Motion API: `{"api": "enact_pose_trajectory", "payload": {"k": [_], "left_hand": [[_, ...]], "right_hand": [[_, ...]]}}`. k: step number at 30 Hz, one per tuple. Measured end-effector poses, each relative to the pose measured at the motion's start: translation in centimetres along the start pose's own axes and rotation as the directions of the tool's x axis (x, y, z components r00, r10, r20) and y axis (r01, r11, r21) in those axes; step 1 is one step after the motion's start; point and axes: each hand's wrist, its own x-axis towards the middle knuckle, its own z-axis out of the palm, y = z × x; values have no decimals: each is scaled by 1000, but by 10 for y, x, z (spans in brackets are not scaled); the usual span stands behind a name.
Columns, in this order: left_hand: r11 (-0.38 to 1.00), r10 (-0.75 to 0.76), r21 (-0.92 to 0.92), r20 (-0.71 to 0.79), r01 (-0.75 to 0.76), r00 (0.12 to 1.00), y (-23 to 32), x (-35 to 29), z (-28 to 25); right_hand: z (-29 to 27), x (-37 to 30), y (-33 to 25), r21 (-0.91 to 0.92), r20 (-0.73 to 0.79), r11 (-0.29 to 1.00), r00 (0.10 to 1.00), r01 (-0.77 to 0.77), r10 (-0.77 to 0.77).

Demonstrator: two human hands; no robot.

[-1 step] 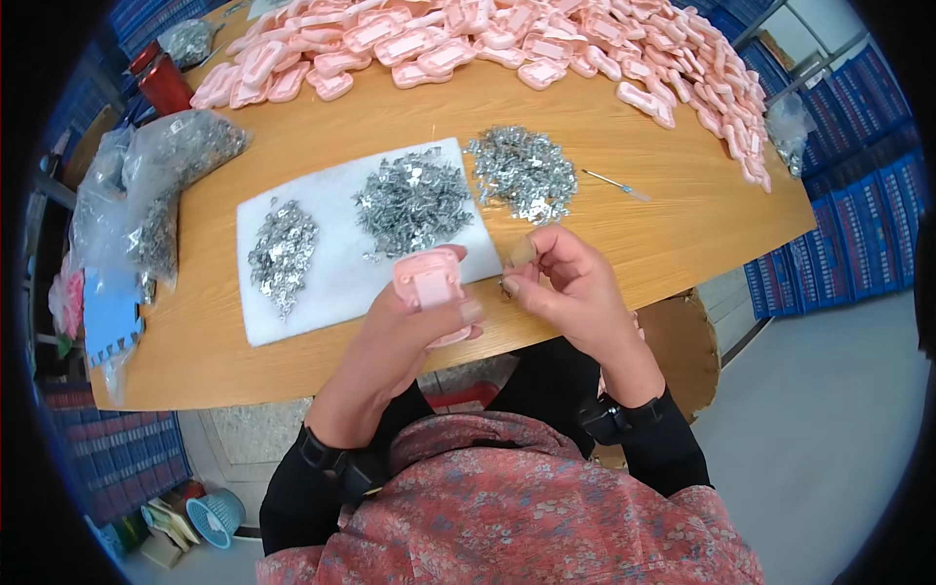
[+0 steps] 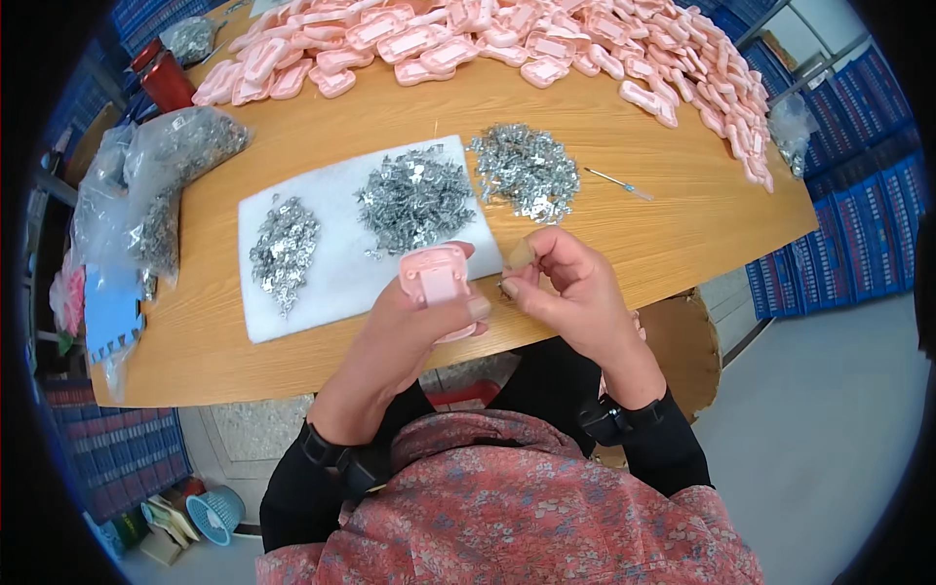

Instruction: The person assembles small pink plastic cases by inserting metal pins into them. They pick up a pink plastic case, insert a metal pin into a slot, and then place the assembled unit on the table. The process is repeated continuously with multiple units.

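My left hand [image 2: 395, 327] is closed round a pink plastic piece [image 2: 436, 281] with a rounded frame and a paler rectangle in its middle, the thumb lying across its lower part. Just to the right, my right hand [image 2: 575, 292] is pinched, thumb against fingers; something tiny and dark shows at the tips, too small to make out. A tan covering [image 2: 523, 255] sits on one of its fingertips. Beyond the hands, a white foam sheet [image 2: 331, 214] carries a large pile of small metal pieces [image 2: 414, 200] and a smaller pile [image 2: 285, 255] at its left.
Another metal pile [image 2: 526, 171] lies right of the sheet, near a thin pen-like tool [image 2: 618, 183]. Many pink pieces [image 2: 429, 54] heap along the far edge. Plastic bags of metal parts [image 2: 156, 195] and a red container [image 2: 164, 80] stand left. A round brown box [image 2: 680, 356] sits below the table edge.
My left hand and the pink piece have shifted very slightly right and up. The whole view has moved a little; both grips look the same.
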Motion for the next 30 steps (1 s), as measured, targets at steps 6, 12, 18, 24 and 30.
{"api": "enact_pose_trajectory", "payload": {"k": [6, 12, 18, 24, 30], "left_hand": [[1000, 11, 27, -11, -11, 1000, -5, 4, 5], [998, 13, 69, -50, -9, 999, -12, 6, -1], [997, 41, 69, -124, -33, 991, -11, 5, 2], [993, 105, 72, -116, -97, 988, -15, 4, -1], [977, 152, 164, -110, -133, 982, -12, -1, 3]], "right_hand": [[4, -4, -12, -241, 84, 963, 991, 119, -102], [9, -7, -12, -331, 64, 936, 992, 124, -109], [7, -8, -6, -382, 4, 901, 976, 203, -218], [3, -16, 5, -66, -63, 997, 997, -38, 34], [12, -16, 1, 177, 23, 954, 970, -243, 243]]}}
